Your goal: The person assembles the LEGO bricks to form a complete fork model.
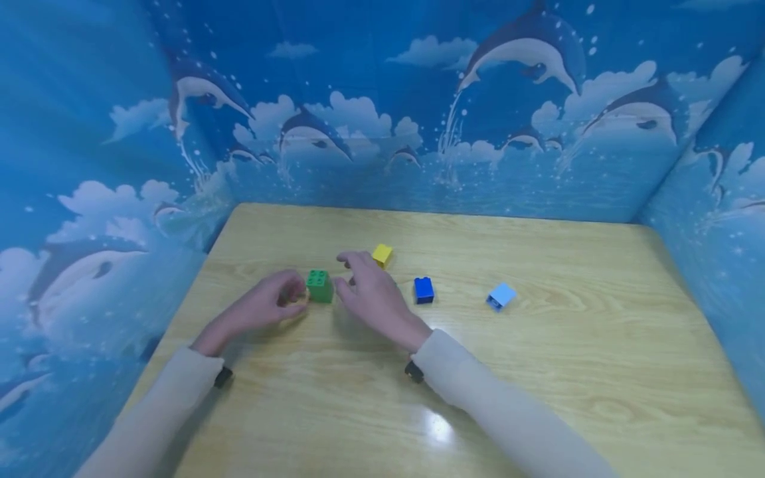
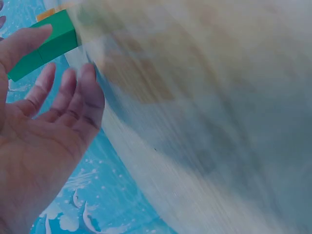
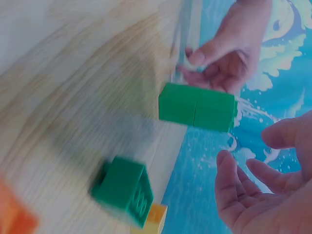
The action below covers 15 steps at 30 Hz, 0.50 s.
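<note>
A stack of two green toy bricks [image 1: 319, 286] stands upright on the table between the two hands, its studs on top. On its left side is my left hand [image 1: 269, 302], fingers loosely curved and holding nothing. My right hand [image 1: 376, 295] hovers to its right, thumb and fingers spread apart. The right wrist view shows a gap between the green stack [image 3: 195, 107] and each hand. In the left wrist view, the left thumb overlaps the stack [image 2: 53, 39]. A single green brick [image 3: 124, 190] lies near the right hand, mostly hidden behind that hand in the head view.
Beyond the right hand sits a yellow brick [image 1: 382, 255]. A dark blue brick [image 1: 424, 290] is to its right, and a light blue brick [image 1: 501, 297] lies tipped over farther right. An orange brick [image 3: 14, 214] shows at the right wrist view's edge. Dolphin-print curtains [image 1: 388, 166] surround the wooden table [image 1: 568, 372].
</note>
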Each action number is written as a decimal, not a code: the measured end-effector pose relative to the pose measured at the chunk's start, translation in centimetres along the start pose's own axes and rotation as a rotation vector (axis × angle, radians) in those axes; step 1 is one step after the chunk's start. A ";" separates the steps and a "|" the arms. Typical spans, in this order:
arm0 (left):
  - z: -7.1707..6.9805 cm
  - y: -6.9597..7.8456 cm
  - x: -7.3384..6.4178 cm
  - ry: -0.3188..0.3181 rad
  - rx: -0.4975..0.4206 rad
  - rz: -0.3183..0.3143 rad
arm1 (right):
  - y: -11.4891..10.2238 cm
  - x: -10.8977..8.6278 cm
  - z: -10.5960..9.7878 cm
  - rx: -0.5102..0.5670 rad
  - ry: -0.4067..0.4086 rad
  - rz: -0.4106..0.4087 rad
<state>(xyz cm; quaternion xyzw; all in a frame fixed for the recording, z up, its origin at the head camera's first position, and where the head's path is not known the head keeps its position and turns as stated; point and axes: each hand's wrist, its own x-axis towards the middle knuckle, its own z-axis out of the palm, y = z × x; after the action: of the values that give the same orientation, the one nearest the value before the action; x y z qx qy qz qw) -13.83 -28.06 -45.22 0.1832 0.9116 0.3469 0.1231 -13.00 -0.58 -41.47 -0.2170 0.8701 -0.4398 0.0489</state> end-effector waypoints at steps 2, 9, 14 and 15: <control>0.1 0.0 -0.6 0.000 0.018 0.013 | 0.3 -0.5 -0.9 0.010 0.002 0.014; 0.7 0.9 -2.5 -0.083 -0.009 0.070 | 1.1 -1.9 -3.5 0.049 0.022 0.035; 1.5 2.1 -2.9 -0.139 -0.040 0.072 | 1.9 -3.2 -4.9 0.046 0.025 0.029; 1.7 2.4 -2.9 -0.135 -0.038 0.076 | 2.0 -3.6 -5.2 0.041 0.022 0.027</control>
<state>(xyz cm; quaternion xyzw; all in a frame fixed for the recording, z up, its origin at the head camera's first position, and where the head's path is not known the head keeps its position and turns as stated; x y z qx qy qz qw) -10.01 -26.62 -44.49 0.2384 0.8869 0.3553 0.1743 -11.92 5.86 -40.27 -0.1992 0.8643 -0.4591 0.0497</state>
